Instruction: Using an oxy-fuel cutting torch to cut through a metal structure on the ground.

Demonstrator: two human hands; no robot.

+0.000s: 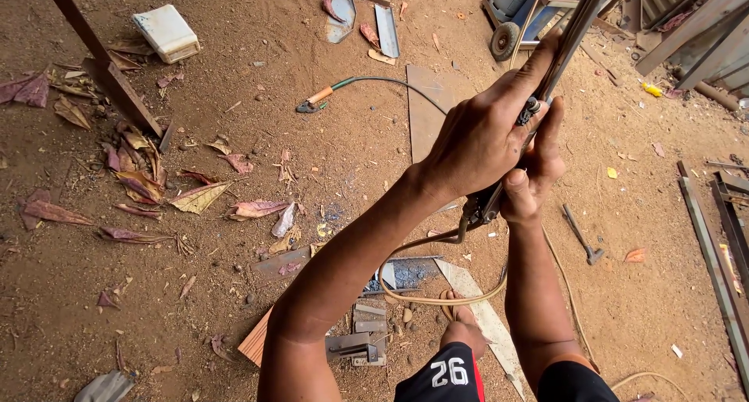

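Both my hands are raised together in front of me. My left hand wraps over a thin grey metal bar that runs up to the top right. Just beneath it, my right hand grips a dark welding electrode holder, pressed against the same bar. A tan cable loops down from the holder toward my foot. The holder's jaw is hidden by my fingers.
On the dirt lie a hammer, an orange-handled clamp on a green cable, a white container, flat metal plates, small steel scraps and dry leaves. A rusty angle bar leans at left, steel bars lie at right, and a wheeled cart stands behind.
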